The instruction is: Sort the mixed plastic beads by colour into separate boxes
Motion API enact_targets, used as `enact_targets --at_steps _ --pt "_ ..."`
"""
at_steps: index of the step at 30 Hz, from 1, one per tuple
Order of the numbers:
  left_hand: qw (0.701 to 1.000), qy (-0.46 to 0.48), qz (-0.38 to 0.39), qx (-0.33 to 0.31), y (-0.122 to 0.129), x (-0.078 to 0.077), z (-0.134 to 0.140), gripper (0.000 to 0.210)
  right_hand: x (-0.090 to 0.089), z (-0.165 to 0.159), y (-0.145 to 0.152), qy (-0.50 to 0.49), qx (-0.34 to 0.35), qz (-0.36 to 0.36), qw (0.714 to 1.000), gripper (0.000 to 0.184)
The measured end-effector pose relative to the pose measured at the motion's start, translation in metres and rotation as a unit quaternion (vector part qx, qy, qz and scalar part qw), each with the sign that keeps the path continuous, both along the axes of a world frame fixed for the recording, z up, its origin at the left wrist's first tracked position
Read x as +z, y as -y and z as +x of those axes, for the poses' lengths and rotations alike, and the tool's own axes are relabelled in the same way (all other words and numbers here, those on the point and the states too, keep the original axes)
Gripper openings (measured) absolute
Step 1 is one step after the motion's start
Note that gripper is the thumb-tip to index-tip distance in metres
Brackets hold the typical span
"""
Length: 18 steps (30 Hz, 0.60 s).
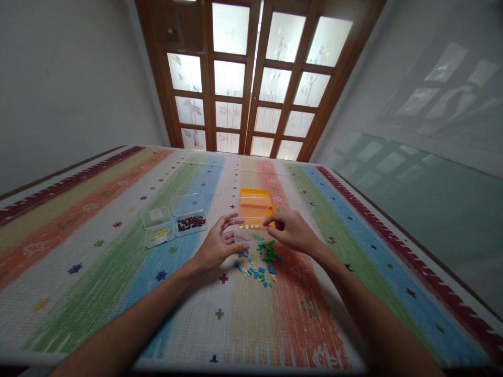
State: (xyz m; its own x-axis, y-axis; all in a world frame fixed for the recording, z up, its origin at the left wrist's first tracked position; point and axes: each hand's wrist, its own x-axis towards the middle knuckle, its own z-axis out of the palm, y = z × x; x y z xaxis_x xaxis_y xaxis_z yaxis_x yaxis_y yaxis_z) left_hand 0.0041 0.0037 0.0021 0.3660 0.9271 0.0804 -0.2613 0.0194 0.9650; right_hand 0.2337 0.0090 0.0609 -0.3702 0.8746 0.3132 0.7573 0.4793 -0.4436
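My left hand point(222, 242) grips a small clear plastic box point(240, 235) by its left side, thumb in front and fingers behind. A few cream-coloured bricks point(254, 226) show in the box. At the box's right edge is my right hand point(293, 230), its thumb and index finger pinched together; whatever is between them is too small to make out. Below the hands lies a loose spread of small toy bricks: green bricks point(270, 252), blue bricks point(261, 270) and some cream ones. An orange tray point(255, 195) lies just beyond the box, partly hidden by it.
To the left, an open clear box holds dark red bricks point(190, 223). Beside it, another open clear box holds yellow bricks point(160, 234). A striped tablecloth point(188, 319) covers the table. Walls stand at both sides, and glazed wooden doors point(251, 78) rise behind the far edge.
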Motion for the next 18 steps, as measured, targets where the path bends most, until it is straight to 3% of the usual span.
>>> enact_targets --at_steps 5,9,12,18 --pt "1.0 -0.007 0.004 0.007 -0.001 -0.001 0.0 0.082 0.007 0.017 0.013 -0.043 0.021 -0.008 0.999 0.017" --pt "1.0 -0.01 0.01 0.013 -0.002 -0.001 -0.001 0.08 0.004 0.03 0.028 -0.035 0.123 -0.114 0.985 0.017" --pt "1.0 -0.015 0.013 0.015 -0.002 -0.001 -0.001 0.079 -0.005 0.033 0.04 0.021 0.175 -0.174 0.969 0.017" --pt "1.0 -0.015 0.017 0.016 -0.004 -0.002 -0.002 0.079 -0.035 0.03 0.059 0.072 0.164 -0.204 0.962 0.017"
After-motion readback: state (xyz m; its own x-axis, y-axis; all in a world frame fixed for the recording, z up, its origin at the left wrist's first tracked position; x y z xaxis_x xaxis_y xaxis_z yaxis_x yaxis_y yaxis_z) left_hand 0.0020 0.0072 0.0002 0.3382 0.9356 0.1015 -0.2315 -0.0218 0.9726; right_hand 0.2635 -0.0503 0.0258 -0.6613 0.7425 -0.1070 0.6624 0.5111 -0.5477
